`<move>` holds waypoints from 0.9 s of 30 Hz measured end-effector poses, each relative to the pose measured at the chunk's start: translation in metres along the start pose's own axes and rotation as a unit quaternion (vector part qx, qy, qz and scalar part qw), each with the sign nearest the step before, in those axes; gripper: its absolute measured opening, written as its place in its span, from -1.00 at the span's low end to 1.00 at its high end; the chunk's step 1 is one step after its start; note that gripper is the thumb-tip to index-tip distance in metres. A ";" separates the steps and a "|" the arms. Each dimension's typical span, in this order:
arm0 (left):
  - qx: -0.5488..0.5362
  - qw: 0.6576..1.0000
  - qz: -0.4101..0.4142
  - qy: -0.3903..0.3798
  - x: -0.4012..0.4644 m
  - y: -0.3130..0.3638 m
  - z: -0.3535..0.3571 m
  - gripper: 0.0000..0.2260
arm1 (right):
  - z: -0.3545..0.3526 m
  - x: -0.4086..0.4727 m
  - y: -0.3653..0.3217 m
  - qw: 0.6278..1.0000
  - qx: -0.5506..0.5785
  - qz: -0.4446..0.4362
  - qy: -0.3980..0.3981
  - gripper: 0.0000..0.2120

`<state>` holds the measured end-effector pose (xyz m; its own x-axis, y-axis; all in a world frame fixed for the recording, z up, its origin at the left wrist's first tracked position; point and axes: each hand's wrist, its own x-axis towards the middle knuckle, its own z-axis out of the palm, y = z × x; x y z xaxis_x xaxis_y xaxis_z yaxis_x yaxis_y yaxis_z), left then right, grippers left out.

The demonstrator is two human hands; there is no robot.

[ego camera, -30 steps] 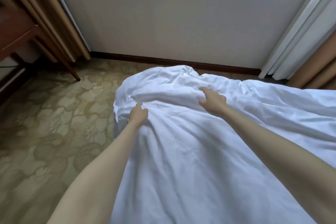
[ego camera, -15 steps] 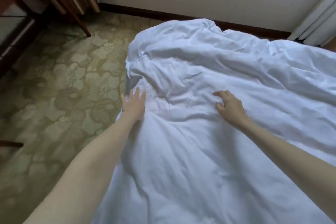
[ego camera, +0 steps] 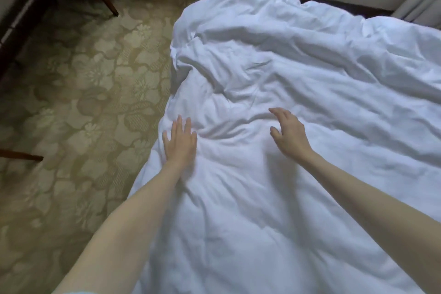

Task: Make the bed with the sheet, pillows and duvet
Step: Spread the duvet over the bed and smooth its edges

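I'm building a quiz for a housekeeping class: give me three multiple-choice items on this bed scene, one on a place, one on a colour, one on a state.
1. Where does the left hand lie?
A. on the duvet near its floor-side edge
B. on the carpet
C. on the wall

2. What colour is the duvet?
A. blue
B. white
C. brown

3. How is the right hand?
A. fist round a pillow
B. pinching a corner
C. fingers spread, gripping nothing

Key: 1 A, the flat palm rests on the cloth beside the edge by the carpet. 2 B, the cloth is white throughout. 3 C, the fingers are apart and loosely bent over the wrinkled cloth.
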<state>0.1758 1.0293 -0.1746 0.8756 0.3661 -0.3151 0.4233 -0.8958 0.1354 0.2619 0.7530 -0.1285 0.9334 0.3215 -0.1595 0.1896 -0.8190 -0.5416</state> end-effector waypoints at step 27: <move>-0.152 0.942 0.254 0.156 0.242 0.336 -0.084 -0.64 | -0.194 0.229 0.164 0.967 -0.134 0.097 0.193 -0.70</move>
<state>0.5496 0.8385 -0.1265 0.9890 0.0081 0.1474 -0.0633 -0.8789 0.4728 0.5655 0.5999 -0.0934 0.9938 -0.0090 0.1109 0.0237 -0.9565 -0.2906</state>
